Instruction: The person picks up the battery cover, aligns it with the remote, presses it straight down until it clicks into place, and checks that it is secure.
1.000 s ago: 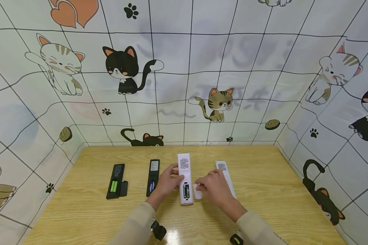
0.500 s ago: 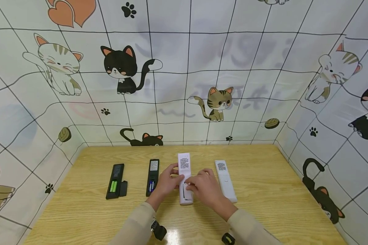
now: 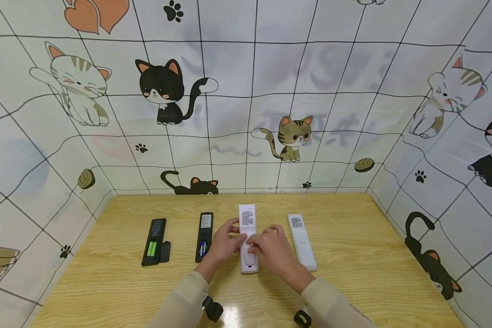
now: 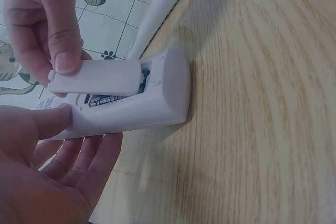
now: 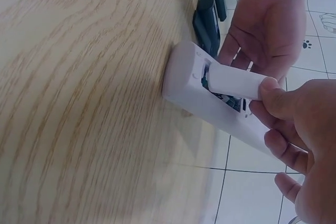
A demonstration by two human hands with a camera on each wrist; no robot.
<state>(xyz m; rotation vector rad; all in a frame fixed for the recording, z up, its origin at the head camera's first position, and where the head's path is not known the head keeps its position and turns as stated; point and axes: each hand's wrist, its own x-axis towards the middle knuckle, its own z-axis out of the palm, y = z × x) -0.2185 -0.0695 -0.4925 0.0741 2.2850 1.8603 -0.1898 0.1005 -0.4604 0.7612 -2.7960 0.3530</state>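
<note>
A white remote control (image 3: 247, 228) lies back side up, its printed label toward the far end. My left hand (image 3: 224, 241) grips it from the left, thumb on the back and fingers along the side. Between thumb and fingers my right hand (image 3: 273, 249) pinches the white battery cover (image 4: 100, 77) at one end. The cover slants over the battery compartment, its free end down at the compartment's near end. Under it a battery (image 4: 107, 99) shows in the left wrist view. Part of the compartment is hidden by the cover.
Right of the hands lies another white remote (image 3: 302, 243), back up. To the left are a black remote (image 3: 204, 234) with batteries exposed and another black remote (image 3: 153, 241) with green batteries, a loose black cover (image 3: 165, 252) beside it. A cat-print cloth backs the table (image 3: 352, 255).
The right hand has brought the battery cover from the table at the remote's right side onto the open compartment, then shifted it slightly. The left hand keeps its grip on the remote.
</note>
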